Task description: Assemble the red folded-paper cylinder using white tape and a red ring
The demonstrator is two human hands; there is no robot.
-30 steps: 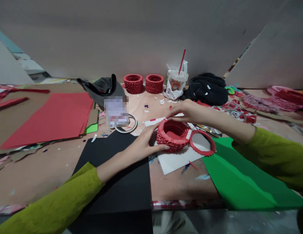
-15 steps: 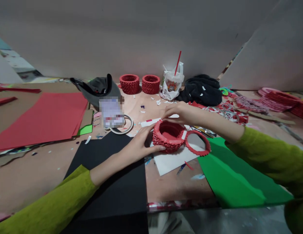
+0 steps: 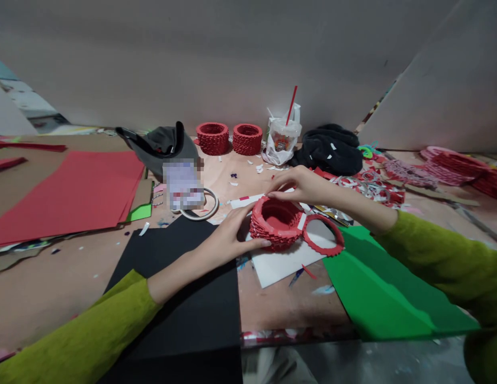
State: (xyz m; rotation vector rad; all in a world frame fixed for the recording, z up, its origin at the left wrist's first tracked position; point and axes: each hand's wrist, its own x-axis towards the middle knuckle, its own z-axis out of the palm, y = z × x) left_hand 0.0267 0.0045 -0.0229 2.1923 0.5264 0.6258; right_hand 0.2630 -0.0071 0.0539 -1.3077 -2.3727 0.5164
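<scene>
A stack of red toothed paper rings [image 3: 278, 234] stands in front of me, partly on a white sheet [image 3: 272, 270]. My left hand [image 3: 237, 234] grips its left side, thumb at the front and fingers behind. At the far rim my right hand [image 3: 293, 185] rests with bent fingers pressed to the top edge; what the fingertips pinch, if anything, is too small to make out. A small white strip [image 3: 301, 221] sticks up at the stack's right rim. Against that side leans or lies a single red ring [image 3: 323, 236].
Two finished-looking red ring stacks [image 3: 212, 138] stand by the wall, beside a bagged drink cup [image 3: 283, 140] and a black cloth [image 3: 332, 149]. A cap [image 3: 164, 146], phone [image 3: 183, 186] and tape roll [image 3: 202, 208] lie left. Black [image 3: 184, 298] and green sheets [image 3: 384, 288] flank the stack.
The right hand has shifted very slightly at the far rim, its fingers a little more bent. The left hand and the ring stack stay in place.
</scene>
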